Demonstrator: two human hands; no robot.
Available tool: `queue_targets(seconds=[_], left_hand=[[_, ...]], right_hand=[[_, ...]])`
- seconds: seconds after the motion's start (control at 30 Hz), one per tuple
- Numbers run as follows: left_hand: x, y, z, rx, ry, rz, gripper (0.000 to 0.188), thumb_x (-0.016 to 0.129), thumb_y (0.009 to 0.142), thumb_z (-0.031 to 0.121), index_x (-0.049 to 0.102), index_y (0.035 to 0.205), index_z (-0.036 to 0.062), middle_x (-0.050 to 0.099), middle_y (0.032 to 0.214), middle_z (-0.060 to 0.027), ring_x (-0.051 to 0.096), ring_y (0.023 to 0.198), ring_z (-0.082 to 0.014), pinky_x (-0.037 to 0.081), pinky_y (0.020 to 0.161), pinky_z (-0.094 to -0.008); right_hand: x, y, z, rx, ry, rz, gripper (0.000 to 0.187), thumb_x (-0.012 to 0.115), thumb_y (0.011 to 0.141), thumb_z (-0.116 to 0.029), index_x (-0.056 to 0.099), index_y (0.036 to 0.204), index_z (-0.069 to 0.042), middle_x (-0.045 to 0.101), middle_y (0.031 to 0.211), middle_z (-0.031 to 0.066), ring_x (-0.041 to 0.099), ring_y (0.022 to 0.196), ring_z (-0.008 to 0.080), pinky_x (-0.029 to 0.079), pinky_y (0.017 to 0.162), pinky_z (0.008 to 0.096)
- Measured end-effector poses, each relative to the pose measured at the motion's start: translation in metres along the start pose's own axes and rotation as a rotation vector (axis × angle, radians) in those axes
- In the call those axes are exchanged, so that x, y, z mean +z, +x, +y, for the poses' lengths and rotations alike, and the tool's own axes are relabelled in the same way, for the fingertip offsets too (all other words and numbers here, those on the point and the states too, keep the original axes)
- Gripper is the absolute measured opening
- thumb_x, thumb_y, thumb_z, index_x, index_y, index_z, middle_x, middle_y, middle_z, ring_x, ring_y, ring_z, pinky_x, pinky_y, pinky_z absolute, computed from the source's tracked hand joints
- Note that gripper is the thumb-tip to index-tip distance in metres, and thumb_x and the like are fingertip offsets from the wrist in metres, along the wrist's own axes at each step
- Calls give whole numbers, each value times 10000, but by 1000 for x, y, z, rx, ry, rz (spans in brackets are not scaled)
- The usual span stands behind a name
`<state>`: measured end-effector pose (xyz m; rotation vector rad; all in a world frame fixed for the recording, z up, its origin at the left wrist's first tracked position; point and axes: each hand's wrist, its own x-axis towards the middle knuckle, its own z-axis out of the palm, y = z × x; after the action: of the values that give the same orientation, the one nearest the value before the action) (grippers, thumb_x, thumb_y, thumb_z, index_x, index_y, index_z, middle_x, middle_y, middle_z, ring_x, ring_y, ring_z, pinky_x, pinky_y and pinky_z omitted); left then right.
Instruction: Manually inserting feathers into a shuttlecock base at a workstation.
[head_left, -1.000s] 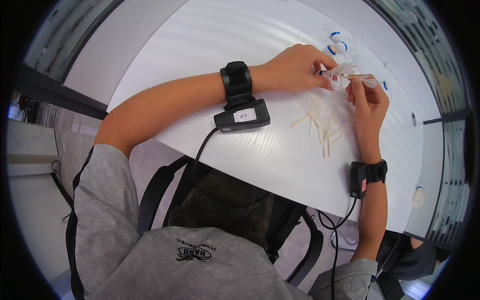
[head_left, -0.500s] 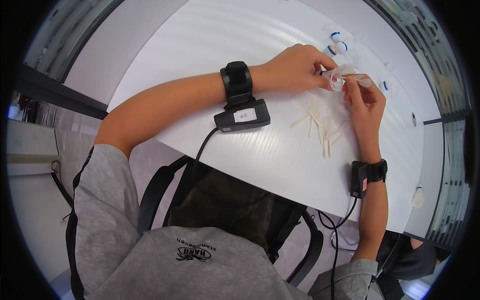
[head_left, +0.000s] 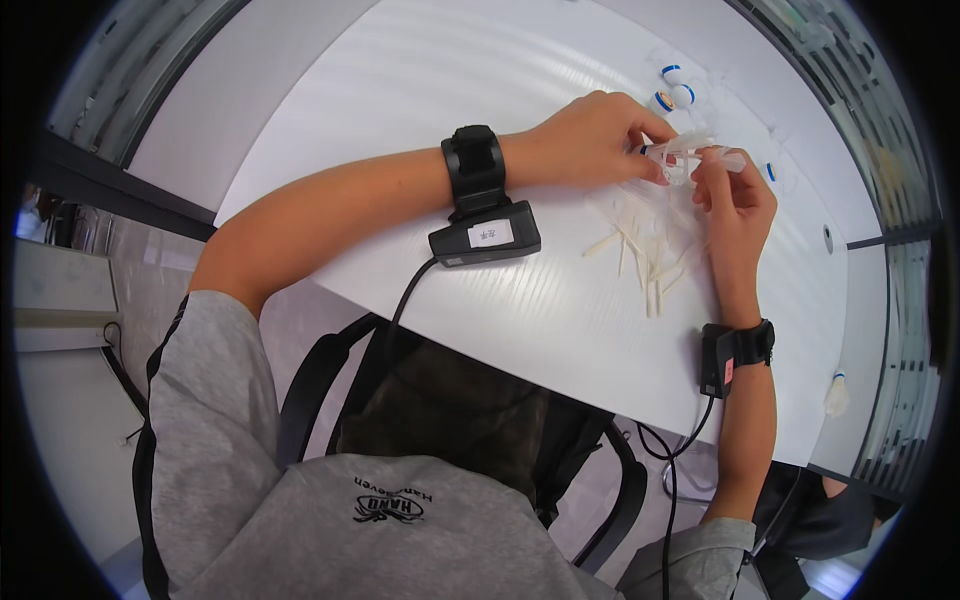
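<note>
Far right on the white table (head_left: 470, 330), my left hand (head_left: 595, 140) grips a white shuttlecock (head_left: 677, 170) at its blue-banded head, which the fingers mostly cover. The skirt points right, toward my right hand (head_left: 742, 205). That hand pinches a whitish feather (head_left: 733, 160) at the skirt's edge; I cannot tell whether the feather is still joined to it. Below the hands lie several loose feathers (head_left: 650, 270) in a pile. Beyond them rest several shuttlecock heads with blue bands, one of them (head_left: 663, 101) showing a tan face.
Another blue-banded head (head_left: 767, 172) lies just right of my right hand. A whole shuttlecock (head_left: 836, 395) is at the far right, near the table's edge. Black cables (head_left: 402, 300) run from the boxes strapped to my wrists. A chair (head_left: 440, 400) stands against the near edge.
My right hand has shifted slightly right, and the feather in its fingers has turned a little. The left hand keeps its hold on the shuttlecock, which has tilted slightly.
</note>
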<state>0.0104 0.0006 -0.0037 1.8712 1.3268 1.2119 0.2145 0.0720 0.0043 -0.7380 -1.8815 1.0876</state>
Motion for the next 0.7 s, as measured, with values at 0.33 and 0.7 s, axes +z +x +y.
queue_targets(seconds=[0.33,0.7], left_hand=[[-2,0,3,-20,-30,1,336,776,836,202,734,1146,80,697,882,-44,533,699,-116,464,656,-277],[-2,2,4,-40,-53,-22,342,784,815,218,743,1121,68,732,942,-107,635,815,-208,499,804,-338]], right_hand=[[-1,0,-3,-55,-1,55,197,657,977,-195,680,951,-1,632,766,16,520,655,59,413,595,215],[0,2,2,-95,-44,2,178,655,976,-167,667,922,2,638,738,8,528,627,50,410,582,208]])
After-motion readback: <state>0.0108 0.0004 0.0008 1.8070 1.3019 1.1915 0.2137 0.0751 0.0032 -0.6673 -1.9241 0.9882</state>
